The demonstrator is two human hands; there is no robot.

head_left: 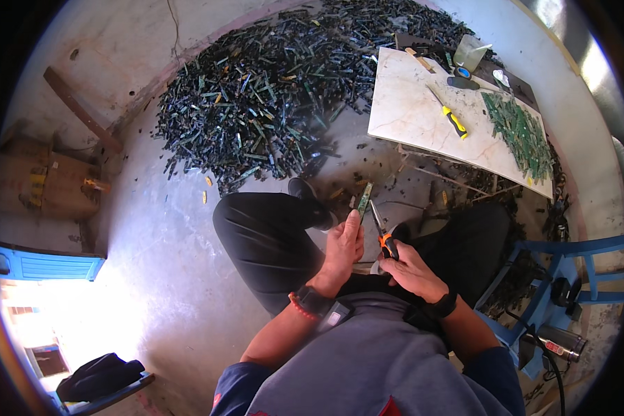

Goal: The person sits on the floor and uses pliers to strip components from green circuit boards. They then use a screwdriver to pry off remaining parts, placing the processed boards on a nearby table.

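Between the thumb and fingers of my left hand [342, 248] a narrow green circuit board strip [365, 199] stands up, pointing away from me. Long-nose pliers [387, 243] with orange and black handles are gripped in my right hand [416, 274]. Their slim metal tip lies just right of the strip and looks apart from it. Both hands are above my lap, between my spread knees. Whether the jaws of the pliers are parted is too small to tell.
A big heap of dark strips [270, 90] covers the floor ahead. At right, a pale slab [409, 104] carries a yellow-black screwdriver [455, 122], green board strips [520, 135] and a clear cup [470, 53]. Cardboard boxes [66, 184] stand left; a blue chair [593, 267] and steel flask [565, 342] right.
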